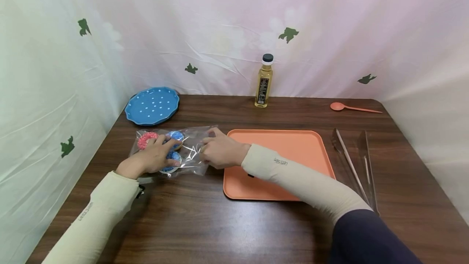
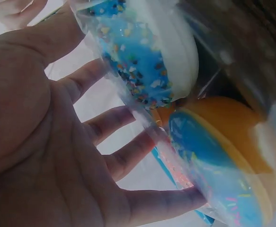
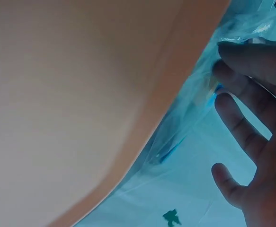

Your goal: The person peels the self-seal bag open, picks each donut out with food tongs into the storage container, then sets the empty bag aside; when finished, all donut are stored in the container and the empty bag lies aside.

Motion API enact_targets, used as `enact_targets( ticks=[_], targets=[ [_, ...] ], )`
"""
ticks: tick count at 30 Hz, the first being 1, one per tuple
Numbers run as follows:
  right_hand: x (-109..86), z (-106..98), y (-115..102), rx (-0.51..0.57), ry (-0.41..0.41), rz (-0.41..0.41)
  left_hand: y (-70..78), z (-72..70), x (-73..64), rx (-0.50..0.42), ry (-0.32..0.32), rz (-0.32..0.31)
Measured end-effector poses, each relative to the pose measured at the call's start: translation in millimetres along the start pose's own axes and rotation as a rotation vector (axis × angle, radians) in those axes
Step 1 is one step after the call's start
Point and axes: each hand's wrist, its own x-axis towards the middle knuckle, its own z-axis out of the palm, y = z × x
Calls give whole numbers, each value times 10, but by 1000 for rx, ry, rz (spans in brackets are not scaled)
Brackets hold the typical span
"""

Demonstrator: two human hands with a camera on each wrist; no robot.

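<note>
A clear plastic bag (image 1: 192,144) lies on the table's left half with doughnuts inside. One is a pink doughnut (image 1: 146,137); two have blue icing, a farther blue doughnut (image 1: 176,135) and a nearer blue doughnut (image 1: 175,160). My left hand (image 1: 148,158) rests on the bag over them, fingers spread. In the left wrist view those fingers touch the film beside a sprinkled blue doughnut (image 2: 133,52). My right hand (image 1: 225,148) pinches the bag's right end between thumb and forefinger, close to the tray's left edge. Its other fingers are apart in the right wrist view.
An orange tray (image 1: 278,144) lies under the right forearm. Behind the bag is a blue dotted plate (image 1: 152,107). An oil bottle (image 1: 264,82) stands at the back; an orange spoon (image 1: 338,106) and metal tongs (image 1: 351,161) lie on the right.
</note>
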Motion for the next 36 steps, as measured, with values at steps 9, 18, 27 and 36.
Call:
enact_targets(
  ticks=[9,18,27,36],
  targets=[
    [-205,53,38,6,-17,44,-37,10,-14,-38,0,16],
    [-248,31,-12,31,-140,91,-12,-7,-48,-16,-7,8],
    [-368,78,-120,-20,-92,79,-16,-19,-89,-32,3,25],
    [-618,-91,-143,40,66,85,-16,-66,-164,128,168,76]
  ],
)
